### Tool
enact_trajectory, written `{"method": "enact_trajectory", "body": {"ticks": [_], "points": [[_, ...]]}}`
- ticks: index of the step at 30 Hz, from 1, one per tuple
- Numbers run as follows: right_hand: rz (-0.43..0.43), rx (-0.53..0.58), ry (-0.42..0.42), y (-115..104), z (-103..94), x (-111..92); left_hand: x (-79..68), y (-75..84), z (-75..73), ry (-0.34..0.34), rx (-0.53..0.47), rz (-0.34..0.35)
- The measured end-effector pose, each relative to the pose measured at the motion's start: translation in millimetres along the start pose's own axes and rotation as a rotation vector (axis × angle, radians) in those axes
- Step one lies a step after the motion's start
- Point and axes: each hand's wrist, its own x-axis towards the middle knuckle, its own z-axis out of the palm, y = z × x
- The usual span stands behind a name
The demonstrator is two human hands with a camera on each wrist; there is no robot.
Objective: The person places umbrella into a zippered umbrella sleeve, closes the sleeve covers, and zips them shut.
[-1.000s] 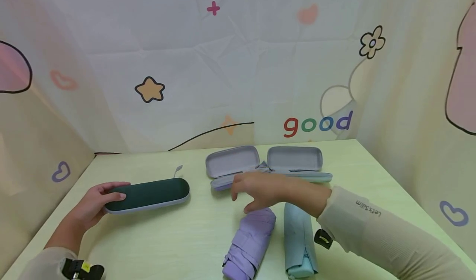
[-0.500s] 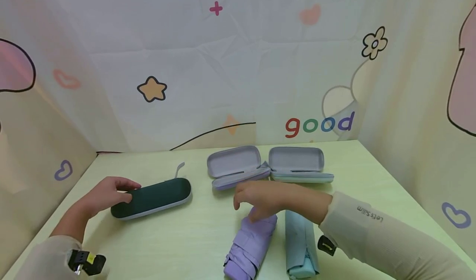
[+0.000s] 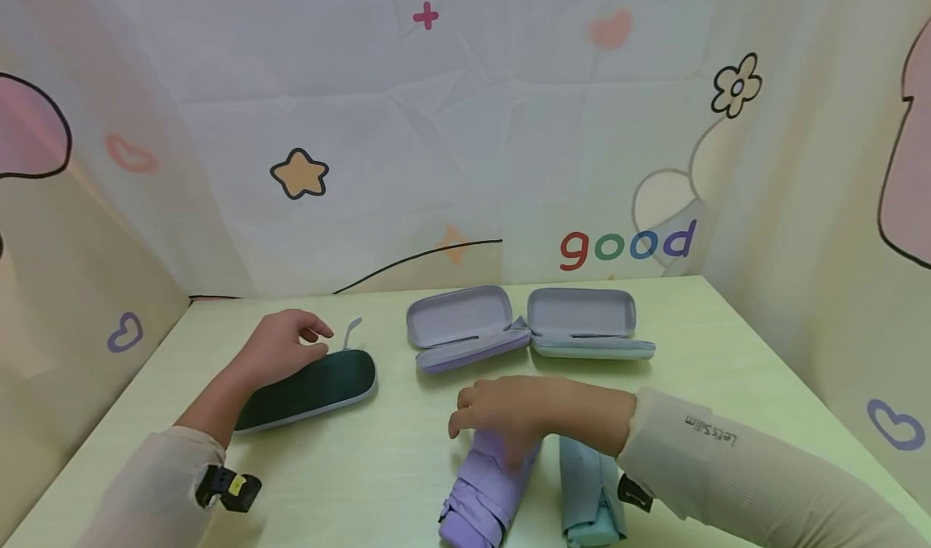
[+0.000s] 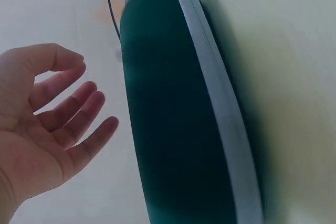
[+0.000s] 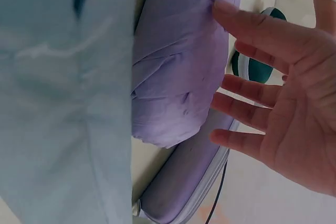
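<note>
A closed dark green zip case (image 3: 313, 390) with a pale grey rim lies on the left of the table. My left hand (image 3: 280, 350) is over its far side, close to a small grey strap (image 3: 351, 334); in the left wrist view its loosely bent fingers hold nothing and appear apart from the case. At the front middle lies a purple folded umbrella (image 3: 480, 495). My right hand (image 3: 512, 411) is over its far end, fingers spread around it; in the right wrist view the thumb (image 5: 231, 17) seems to touch the fabric. Beside it lies a light blue folded umbrella (image 3: 591, 495).
Behind the umbrellas, a purple case (image 3: 461, 318) and a mint case (image 3: 582, 314) stand open, showing grey linings. They sit side by side near the back of the table (image 3: 327, 483). A patterned cloth (image 3: 349, 128) hangs behind and at both sides.
My left hand has let go of the green case's left end and moved right and away along it; the case now rests on the table. My right hand has come down onto the purple umbrella.
</note>
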Motion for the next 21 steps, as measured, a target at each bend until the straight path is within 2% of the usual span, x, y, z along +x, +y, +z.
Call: {"method": "enact_trajectory", "body": {"ticks": [8,16,21], "points": [[-0.05,-0.14,-0.099,-9.2,3.6,3.6,30.2,30.6,21.8,0.04,-0.074,0.017],[-0.07,-0.245,-0.145,-23.4,6.6,11.1,63.6,48.0,54.8,0.035,-0.222,-0.128],[-0.06,-0.281,-0.162,-26.7,9.4,15.7,79.7,55.6,73.1,0.037,-0.22,-0.188]]}}
